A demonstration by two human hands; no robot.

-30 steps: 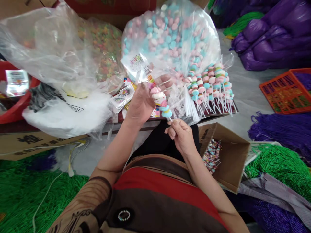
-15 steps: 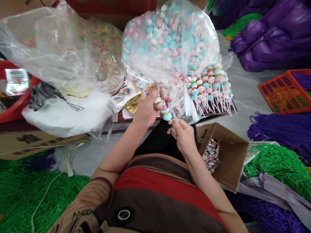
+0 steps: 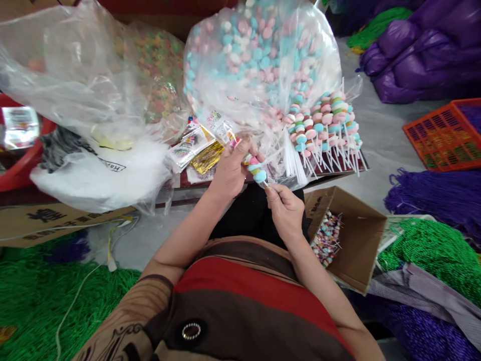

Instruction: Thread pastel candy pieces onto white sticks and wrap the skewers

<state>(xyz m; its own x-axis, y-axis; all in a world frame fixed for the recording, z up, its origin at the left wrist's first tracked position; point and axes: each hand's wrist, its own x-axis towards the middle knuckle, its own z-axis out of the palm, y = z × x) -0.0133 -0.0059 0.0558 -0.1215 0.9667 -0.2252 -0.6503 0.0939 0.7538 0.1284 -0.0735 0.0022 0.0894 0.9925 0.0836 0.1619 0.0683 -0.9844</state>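
My left hand (image 3: 230,170) is closed around the upper end of a candy skewer (image 3: 256,170) of pink, white and blue sweets, together with a small printed clear wrapper (image 3: 221,126). My right hand (image 3: 286,210) pinches the skewer's white stick at the bottom. Both hands meet above my lap, at the near edge of a low board (image 3: 330,173). A row of several finished skewers (image 3: 325,128) lies on that board to the right. Behind them stands a big clear bag of pink, blue and white sweets (image 3: 259,55).
A clear bag of multicoloured sweets (image 3: 158,65) and a white bag (image 3: 97,173) sit left. An open cardboard box (image 3: 349,235) with wrapped skewers lies right of my lap. An orange crate (image 3: 447,135), purple bundles (image 3: 424,50) and green cord (image 3: 33,296) surround me.
My left hand has come down from the bag toward my right hand, bringing the wrapper onto the skewer's top. The right hand rose slightly, still on the stick.
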